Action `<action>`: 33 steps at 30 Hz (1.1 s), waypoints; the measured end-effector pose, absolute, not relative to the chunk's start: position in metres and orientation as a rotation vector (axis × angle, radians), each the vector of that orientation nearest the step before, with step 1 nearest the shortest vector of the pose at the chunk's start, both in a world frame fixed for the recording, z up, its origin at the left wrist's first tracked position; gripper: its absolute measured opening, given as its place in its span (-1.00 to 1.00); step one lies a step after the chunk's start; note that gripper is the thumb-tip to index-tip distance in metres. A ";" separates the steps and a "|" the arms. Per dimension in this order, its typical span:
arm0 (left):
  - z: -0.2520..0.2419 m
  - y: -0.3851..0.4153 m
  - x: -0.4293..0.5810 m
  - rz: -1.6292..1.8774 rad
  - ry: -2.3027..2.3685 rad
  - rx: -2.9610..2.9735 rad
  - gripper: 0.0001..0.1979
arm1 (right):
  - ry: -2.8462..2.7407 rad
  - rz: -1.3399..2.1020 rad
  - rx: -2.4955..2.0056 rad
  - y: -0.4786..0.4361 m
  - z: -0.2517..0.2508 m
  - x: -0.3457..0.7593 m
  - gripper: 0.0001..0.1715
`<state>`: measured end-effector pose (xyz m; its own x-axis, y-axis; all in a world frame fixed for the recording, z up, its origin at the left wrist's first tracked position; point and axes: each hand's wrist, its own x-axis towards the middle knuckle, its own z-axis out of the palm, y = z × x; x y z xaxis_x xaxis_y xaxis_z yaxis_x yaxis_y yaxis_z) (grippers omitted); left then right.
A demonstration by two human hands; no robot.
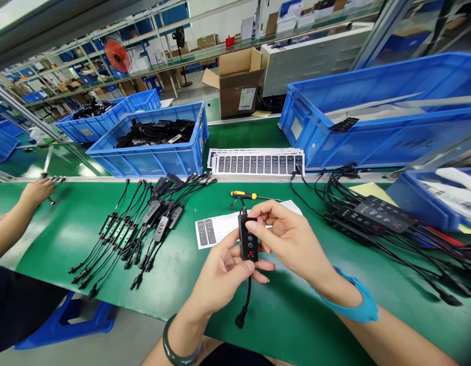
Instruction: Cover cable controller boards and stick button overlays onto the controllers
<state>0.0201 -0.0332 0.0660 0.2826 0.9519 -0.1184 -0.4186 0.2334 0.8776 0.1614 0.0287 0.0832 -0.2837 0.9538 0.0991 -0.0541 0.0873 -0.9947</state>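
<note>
The person's left hand [220, 277] cradles a black inline remote [247, 238] from below, its fingers curled partway round the lower half and its thumb against the side. The right hand [289, 241] pinches the top end between thumb and fingers, so the remote stands almost upright between both hands, its buttons facing the camera. A black cable [248, 297] runs down from the remote to a plug [240, 319] just above the green bench [106, 284]. (A dark bangle [174, 345] circles the left wrist, and a blue band [353, 300] wraps the right.) Just beyond the hands lie a white sheet [220, 229] and a yellow-and-black screwdriver [243, 195]. To the left, a row of similar cables [144, 229] fans across the bench, and to the right a tangled heap [373, 218] trails toward the bench edge. Stacked label sheets [256, 163] sit on a shelf ahead, between blue crates [144, 152] [373, 117]. Farther left, a co-worker's hand [37, 193] rests beside small black parts [52, 179], well apart from the remote.
</note>
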 end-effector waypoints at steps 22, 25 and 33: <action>0.068 -0.033 0.021 1.058 0.825 0.842 -0.35 | -1.458 1.322 -0.979 0.029 0.086 0.162 -0.74; 0.068 -0.034 0.022 1.054 0.838 0.838 -0.34 | -1.459 1.319 -0.992 0.029 0.086 0.162 -0.74; 0.067 -0.033 0.025 1.062 0.845 0.861 -0.37 | -1.478 1.291 -1.011 0.029 0.083 0.163 -0.78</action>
